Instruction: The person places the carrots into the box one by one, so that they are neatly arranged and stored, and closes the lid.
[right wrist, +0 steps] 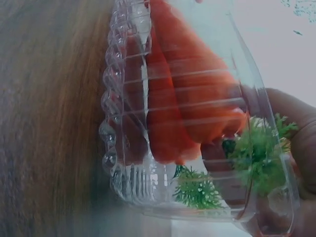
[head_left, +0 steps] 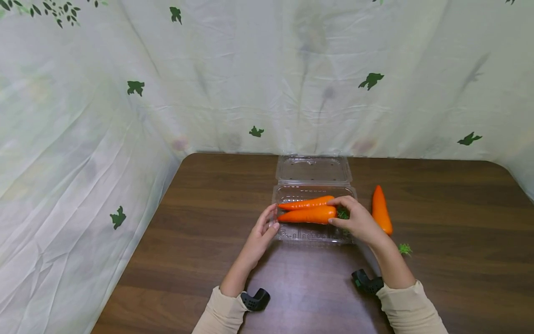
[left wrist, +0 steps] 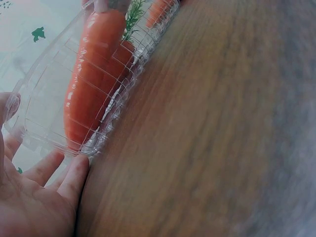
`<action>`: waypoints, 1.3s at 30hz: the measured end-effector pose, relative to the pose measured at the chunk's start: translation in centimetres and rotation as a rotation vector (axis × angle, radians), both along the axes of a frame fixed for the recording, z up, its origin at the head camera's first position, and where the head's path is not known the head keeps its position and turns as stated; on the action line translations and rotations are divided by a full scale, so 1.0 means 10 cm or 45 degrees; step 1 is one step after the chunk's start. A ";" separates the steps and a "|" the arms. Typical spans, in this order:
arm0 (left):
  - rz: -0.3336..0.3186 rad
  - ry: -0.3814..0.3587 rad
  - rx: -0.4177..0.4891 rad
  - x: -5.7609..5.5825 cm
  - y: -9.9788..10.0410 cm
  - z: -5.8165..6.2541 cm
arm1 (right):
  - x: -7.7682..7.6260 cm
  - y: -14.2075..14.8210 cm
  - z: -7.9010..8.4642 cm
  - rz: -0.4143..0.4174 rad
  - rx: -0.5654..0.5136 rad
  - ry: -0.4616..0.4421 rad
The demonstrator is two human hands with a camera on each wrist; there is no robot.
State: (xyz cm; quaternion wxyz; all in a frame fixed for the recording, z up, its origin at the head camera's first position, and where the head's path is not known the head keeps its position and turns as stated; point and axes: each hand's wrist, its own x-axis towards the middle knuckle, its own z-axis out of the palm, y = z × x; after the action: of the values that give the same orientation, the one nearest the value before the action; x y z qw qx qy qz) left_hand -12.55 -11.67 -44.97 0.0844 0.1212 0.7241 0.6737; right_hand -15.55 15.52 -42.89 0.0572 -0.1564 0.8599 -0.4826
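A clear hinged plastic container (head_left: 317,234) stands on the table with its lid (head_left: 313,170) folded back. Two orange carrots lie side by side within it, a far one (head_left: 306,203) and a near one (head_left: 308,215), tapered tips to the left. My right hand (head_left: 360,220) pinches the near carrot at its thick end, where green leaves (right wrist: 259,153) show. At the container's left end my left hand (head_left: 258,241) touches the wall and rim, fingers spread, as the left wrist view shows. From that side the near carrot (left wrist: 91,74) partly hides the other.
Another carrot (head_left: 380,211) lies on the brown wooden table (head_left: 200,241) right of the container, with its green top (head_left: 404,249) beyond my right forearm. A pale patterned cloth (head_left: 233,83) hangs behind the table and along its left side.
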 end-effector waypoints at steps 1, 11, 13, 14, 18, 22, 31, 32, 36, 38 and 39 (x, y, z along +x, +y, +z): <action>-0.001 0.001 0.002 0.00 0.00 0.00 | 0.00 0.00 0.00 -0.006 0.030 0.011; -0.005 0.009 0.019 0.00 0.00 -0.01 | 0.00 -0.05 0.02 -0.021 0.241 0.116; -0.004 0.011 0.022 0.00 0.00 -0.01 | 0.00 -0.05 0.02 -0.024 0.273 0.133; -0.004 0.013 0.024 0.00 0.00 -0.01 | -0.01 -0.06 0.02 -0.025 0.285 0.138; -0.007 0.012 0.019 0.00 0.00 -0.01 | -0.01 -0.08 0.03 -0.031 0.324 0.123; -0.004 0.011 0.008 0.00 0.00 -0.01 | -0.01 -0.10 0.03 -0.037 0.323 0.097; -0.005 0.010 0.003 0.00 0.01 -0.01 | 0.01 -0.10 0.03 -0.024 0.254 0.086; -0.006 0.010 0.002 0.00 0.01 -0.01 | 0.01 -0.10 0.03 -0.031 0.235 0.083; -0.005 0.010 0.008 0.00 0.01 0.00 | 0.02 -0.09 0.01 -0.072 0.133 0.083; -0.005 0.011 0.003 0.00 0.00 0.00 | 0.03 -0.08 0.00 -0.098 0.057 0.090; -0.006 0.012 0.004 0.00 0.00 0.00 | 0.04 -0.07 0.00 -0.112 0.010 0.094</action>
State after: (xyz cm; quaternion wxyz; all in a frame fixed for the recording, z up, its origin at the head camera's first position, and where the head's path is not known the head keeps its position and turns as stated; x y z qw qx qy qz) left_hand -12.53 -11.63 -44.99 0.0823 0.1261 0.7232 0.6740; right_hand -15.20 14.79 -42.90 0.0047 -0.1361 0.8693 -0.4751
